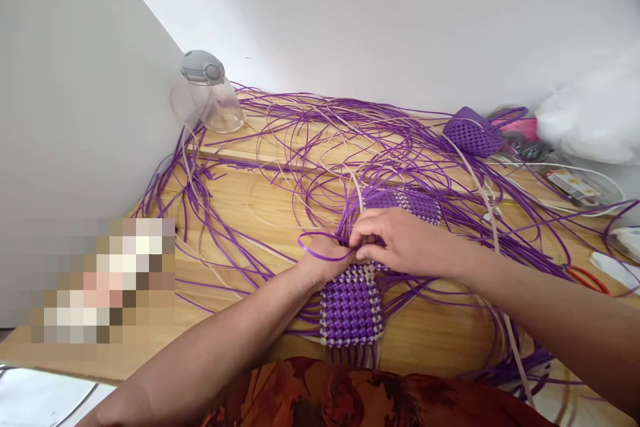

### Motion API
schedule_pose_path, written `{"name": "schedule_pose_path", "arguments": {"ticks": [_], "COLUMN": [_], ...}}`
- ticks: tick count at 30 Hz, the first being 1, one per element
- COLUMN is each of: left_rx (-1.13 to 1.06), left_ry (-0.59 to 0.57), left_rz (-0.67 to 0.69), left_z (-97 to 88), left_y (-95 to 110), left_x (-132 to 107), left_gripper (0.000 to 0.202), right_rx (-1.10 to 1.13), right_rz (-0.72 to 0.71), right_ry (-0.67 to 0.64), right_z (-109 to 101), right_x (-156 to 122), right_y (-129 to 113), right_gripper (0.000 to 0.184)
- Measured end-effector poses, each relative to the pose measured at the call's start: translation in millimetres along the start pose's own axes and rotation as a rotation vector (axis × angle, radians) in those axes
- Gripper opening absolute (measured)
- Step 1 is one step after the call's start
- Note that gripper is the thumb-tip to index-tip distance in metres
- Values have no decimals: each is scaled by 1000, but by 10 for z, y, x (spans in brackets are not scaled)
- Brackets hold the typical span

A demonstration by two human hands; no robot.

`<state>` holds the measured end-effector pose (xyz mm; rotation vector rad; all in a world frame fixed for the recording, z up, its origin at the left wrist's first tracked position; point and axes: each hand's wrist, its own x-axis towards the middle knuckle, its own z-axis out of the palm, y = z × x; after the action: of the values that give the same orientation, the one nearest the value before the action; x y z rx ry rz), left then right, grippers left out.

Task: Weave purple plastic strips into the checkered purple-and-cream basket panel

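A purple and beige woven piece lies at the table's front, with strands running out from its edges. My left hand rests on its upper part, fingers curled and partly hidden behind the other hand. My right hand meets it there, thumb and fingers pinched on a purple plastic strand that loops over the left hand. What exactly the left fingers grip is hidden. Just beyond the right hand, another woven section in the same colours shows.
Long purple and beige strands spread over the wooden table. A clear jug with a grey lid stands back left. At right are a purple woven piece, white plastic bags and orange-handled scissors. Walls bound the back and left.
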<state>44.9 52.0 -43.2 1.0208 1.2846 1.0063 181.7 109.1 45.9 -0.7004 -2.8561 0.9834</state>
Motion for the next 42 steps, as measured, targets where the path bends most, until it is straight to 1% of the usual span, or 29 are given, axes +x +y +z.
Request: {"name": "schedule_pose_path", "arguments": {"ticks": [1, 2, 5, 6, 7, 8, 9, 11, 13, 15, 16, 18, 20, 21, 23, 24, 26, 27, 28, 30, 32, 33, 35, 37, 38, 39, 40, 41, 42], "left_rx": [-6, -20, -53, -49, -40, -33, -31, -37, -28, -10, -1, 7, -22, -49, -87, -89, -79, -76, -81, -99, -121, -131, -128, -119, -124, -134, -143, -144, -135], "left_ry": [-13, -31, -66, -76, -85, -94, -95, -92, -79, -53, -43, -35, -37, -40, -44, -46, -40, -35, -31, -37, -57, -60, -39, -22, -33, -52, -70, -75, -60], "left_rz": [23, 59, 119, 110, 101, 100, 114, 154, 160, 140, 130, 124, 112, 98, 55, 32, 9, 7, 10, 45, 81, 87, 41, -53, -91, -115, -124, -119, -103], "left_z": [-1, -3, -14, -20, -26, -33, -38, -45, -43, -35, -31, -26, -22, -20, -15, -11, -2, 2, 6, 11, 12, 12, 12, 16, 18, 19, 20, 20, 18], "left_y": [11, 25, 67, 75, 78, 74, 64, 28, -10, -22, -13, 33, 91, 112, 121, 109, 64, 40, 20, 5, 20, 35, 67, 89, 94, 95, 93, 89, 84], "left_x": [2, 5, 11, 12, 11, 10, 9, 9, 12, 13, 10, -5, -23, -30, -32, -27, -10, -2, 6, 13, 6, -1, -20, -37, -42, -45, -47, -46, -45], "left_gripper": [14, 15, 15, 14, 13, 12, 12, 15, 14, 12, 11, 15, 22, 25, 28, 27, 22, 21, 20, 19, 17, 16, 16, 20, 23, 25, 25, 25, 25], "right_rx": [2, 74, 565, 711, 792, 795, 731, 475, 224, 105, 119, 304, 615, 737, 814, 778, 554, 386, 190, -72, -175, -154, 27, 338, 429, 460, 416, 333, 224], "right_rz": [-10, 0, 62, 45, 17, -7, -16, 18, 69, 78, 78, 72, 28, -45, -148, -141, -25, 43, 86, 83, 40, 20, -25, -81, -116, -141, -124, -78, -51], "right_ry": [29, 62, 173, 189, 177, 133, 73, -49, -62, -12, 18, 81, 174, 238, 309, 266, 68, -25, -68, -53, -35, -15, 77, 220, 319, 404, 402, 334, 223], "right_z": [-5, -29, -201, -270, -326, -358, -361, -274, -123, -18, -13, -122, -353, -480, -660, -686, -585, -476, -350, -125, -44, -77, -279, -572, -701, -791, -825, -796, -709], "right_x": [-14, -21, -6, 8, 24, 41, 57, 80, 81, 65, 56, 50, 66, 82, 123, 144, 172, 174, 167, 131, 94, 85, 93, 127, 147, 168, 187, 203, 216], "right_y": [-42, -119, -455, -550, -614, -636, -614, -463, -265, -155, -166, -326, -595, -724, -877, -877, -722, -588, -441, -194, -122, -171, -411, -719, -842, -919, -939, -899, -807], "right_gripper": [7, 10, 23, 30, 35, 35, 31, 17, 20, 18, 13, 5, 9, 10, 16, 20, 21, 19, 15, 15, 13, 12, 17, 21, 21, 20, 18, 18, 17]}}
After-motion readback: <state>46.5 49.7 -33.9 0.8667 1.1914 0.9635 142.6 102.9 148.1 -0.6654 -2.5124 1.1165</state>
